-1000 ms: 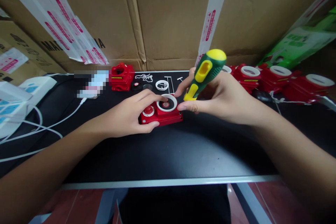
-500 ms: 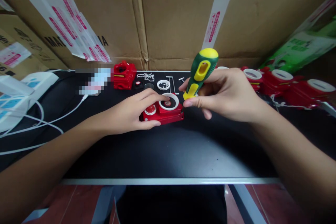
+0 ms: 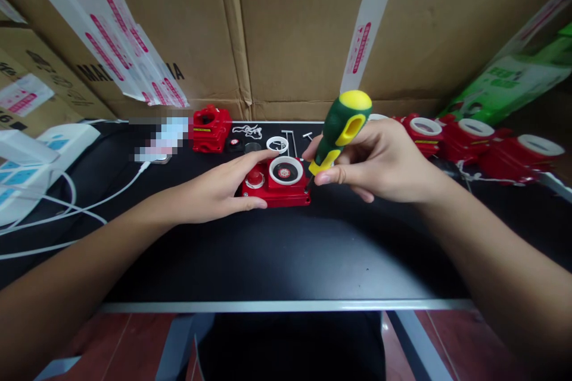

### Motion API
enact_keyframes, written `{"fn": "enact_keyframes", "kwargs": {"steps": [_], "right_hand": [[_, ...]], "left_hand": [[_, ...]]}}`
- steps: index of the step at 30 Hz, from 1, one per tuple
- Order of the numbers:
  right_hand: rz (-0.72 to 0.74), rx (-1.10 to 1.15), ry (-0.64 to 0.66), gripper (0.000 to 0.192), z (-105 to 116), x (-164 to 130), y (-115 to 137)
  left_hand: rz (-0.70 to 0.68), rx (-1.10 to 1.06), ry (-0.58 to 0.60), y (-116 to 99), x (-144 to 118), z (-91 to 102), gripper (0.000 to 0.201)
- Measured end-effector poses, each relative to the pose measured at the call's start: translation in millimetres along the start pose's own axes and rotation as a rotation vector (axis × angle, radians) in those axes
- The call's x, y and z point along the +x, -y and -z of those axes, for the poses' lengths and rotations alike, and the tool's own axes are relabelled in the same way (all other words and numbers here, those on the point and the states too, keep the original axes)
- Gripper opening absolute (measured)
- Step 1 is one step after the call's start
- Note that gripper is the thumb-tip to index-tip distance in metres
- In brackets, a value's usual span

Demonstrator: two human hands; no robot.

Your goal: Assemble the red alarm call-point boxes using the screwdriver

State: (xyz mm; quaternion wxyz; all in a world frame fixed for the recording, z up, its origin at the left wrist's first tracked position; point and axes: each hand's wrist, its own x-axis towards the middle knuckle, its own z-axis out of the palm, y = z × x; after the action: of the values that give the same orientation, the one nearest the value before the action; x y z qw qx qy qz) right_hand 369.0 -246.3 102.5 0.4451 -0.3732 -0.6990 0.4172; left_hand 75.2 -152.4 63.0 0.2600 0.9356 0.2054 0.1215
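On the black table lies a red housing [image 3: 286,195] with a white ring, a black disc inside the ring and a round red knob. My left hand [image 3: 218,187] grips its left side, thumb along the front and fingers across the back. A green-and-yellow screwdriver [image 3: 342,125] leans in the grip of my right hand [image 3: 379,161], its handle top tilted up and right. The shaft points down to the screw at the housing's front right corner; whether the tip sits in the screw I cannot tell.
Behind are another red housing [image 3: 211,129], a loose white ring [image 3: 277,144], white string [image 3: 248,131] and a metal T-shaped piece [image 3: 290,140]. Several red housings [image 3: 469,137] stand right. A power strip [image 3: 49,155] with cables and a phone [image 3: 163,140] lie left; cardboard [image 3: 295,30] stands behind.
My right hand has lowered the screwdriver to the housing's front right corner. The fingers of my left hand have moved off the white ring to the housing's back edge.
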Motion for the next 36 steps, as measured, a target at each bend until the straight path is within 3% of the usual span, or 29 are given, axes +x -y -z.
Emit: {"fn": "enact_keyframes", "kwargs": {"steps": [3, 10, 16, 23, 28, 36], "right_hand": [[0.023, 0.015, 0.002, 0.031, -1.4, 3.4, -3.9], [0.027, -0.063, -0.148, 0.040, -10.8, 6.6, -0.3], [-0.071, -0.124, -0.193, 0.048, -12.5, 4.2, 3.8], [-0.109, -0.194, -0.356, 0.049, -9.5, 2.8, -0.8], [-0.098, -0.241, -0.349, 0.043, -9.7, 1.1, 2.5], [-0.064, -0.143, -0.227, 0.043, -8.1, 0.8, 3.1]], "left_hand": [[0.014, 0.014, -0.042, -0.8, 1.6, -1.7, 0.086], [0.033, 0.103, -0.084, -4.1, 1.7, -6.0, 0.084], [0.054, 0.113, -0.122, -6.8, 2.0, -6.1, 0.085], [0.058, 0.082, -0.156, -6.3, 2.0, -7.5, 0.085], [0.066, 0.052, -0.154, -1.6, 1.7, -8.2, 0.088], [0.058, 0.039, -0.149, -1.9, 1.7, -6.3, 0.086]]}}
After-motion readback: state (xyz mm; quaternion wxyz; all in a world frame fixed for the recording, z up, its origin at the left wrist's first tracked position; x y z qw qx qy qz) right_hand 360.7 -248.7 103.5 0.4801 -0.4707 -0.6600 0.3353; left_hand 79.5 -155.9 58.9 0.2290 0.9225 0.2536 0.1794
